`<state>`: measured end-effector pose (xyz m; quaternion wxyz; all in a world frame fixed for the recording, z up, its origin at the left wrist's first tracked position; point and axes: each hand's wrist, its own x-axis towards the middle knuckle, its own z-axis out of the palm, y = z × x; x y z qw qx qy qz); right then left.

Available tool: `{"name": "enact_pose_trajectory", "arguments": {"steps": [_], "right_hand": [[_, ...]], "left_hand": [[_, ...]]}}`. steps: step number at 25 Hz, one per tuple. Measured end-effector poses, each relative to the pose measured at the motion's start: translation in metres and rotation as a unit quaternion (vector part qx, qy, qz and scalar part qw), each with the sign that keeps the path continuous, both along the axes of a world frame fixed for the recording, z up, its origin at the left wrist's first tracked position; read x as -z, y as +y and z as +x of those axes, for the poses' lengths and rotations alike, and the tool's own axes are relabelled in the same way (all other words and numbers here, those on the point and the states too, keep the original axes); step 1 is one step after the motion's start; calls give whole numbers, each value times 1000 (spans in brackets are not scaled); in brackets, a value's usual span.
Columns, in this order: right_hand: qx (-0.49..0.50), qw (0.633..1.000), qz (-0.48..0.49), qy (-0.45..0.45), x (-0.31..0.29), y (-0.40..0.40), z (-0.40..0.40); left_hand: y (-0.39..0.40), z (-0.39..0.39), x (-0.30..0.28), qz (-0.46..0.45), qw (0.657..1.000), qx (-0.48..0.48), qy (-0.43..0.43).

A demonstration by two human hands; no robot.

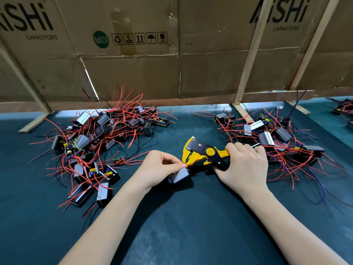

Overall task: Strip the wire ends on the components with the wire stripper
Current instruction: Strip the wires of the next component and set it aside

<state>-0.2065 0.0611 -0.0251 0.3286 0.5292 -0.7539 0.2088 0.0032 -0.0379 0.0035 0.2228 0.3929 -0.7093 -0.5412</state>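
My right hand (246, 165) grips the handles of a yellow and black wire stripper (202, 151), whose jaws point left. My left hand (160, 169) pinches a red wire (189, 165) and holds its end in the stripper's jaws. The wire belongs to a small black component with a silver face (180, 175), which rests on the dark green mat just under my left fingers. Tiny red bits of insulation (202, 176) lie on the mat below the tool.
A large heap of black components with red wires (99, 142) lies at the left. A second heap (277, 138) sits at the right, behind my right hand. Cardboard sheets on wooden struts (246, 67) wall off the back. A further pile (343, 108) shows at far right.
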Motion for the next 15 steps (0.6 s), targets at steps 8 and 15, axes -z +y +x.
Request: {"name": "enact_pose_trajectory", "arguments": {"steps": [8, 15], "right_hand": [[-18, 1000, -2, 3, -1, 0, -1], [-33, 999, 7, -21, -2, 0, 0]], "left_hand": [[-1, 2, 0, 12, 1000, 0, -14], [1, 3, -4, 23, 1000, 5, -1]]}}
